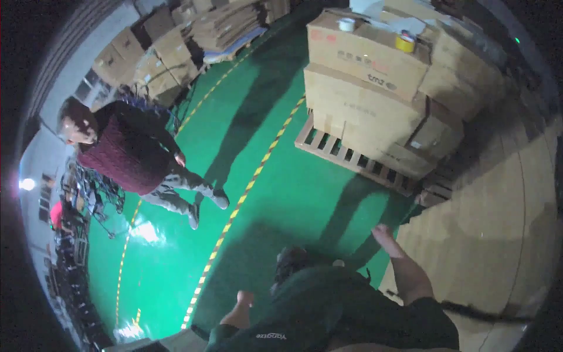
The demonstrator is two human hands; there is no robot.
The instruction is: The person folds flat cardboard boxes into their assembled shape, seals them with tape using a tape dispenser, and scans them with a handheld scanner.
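Observation:
My left hand (244,299) hangs low beside my dark shirt (340,311), over the green floor. Its fingers look curled in, and I see nothing in them. On the other side, my right hand (383,233) is held out from my body with the fingers drawn together, also with nothing visible in it. Nearest to it are the broad tan cardboard surface (487,240) at the right and a wooden pallet (352,158) farther ahead. Neither hand visibly touches anything. Finger detail is small and soft in this view.
Large cartons (369,105) stand on the pallet, topped by a yellow tape roll (404,41) and a white roll (346,24). A person in a maroon top (126,149) stands left, beyond striped floor tape (249,183). Flattened cardboard (226,29) is stacked at the back.

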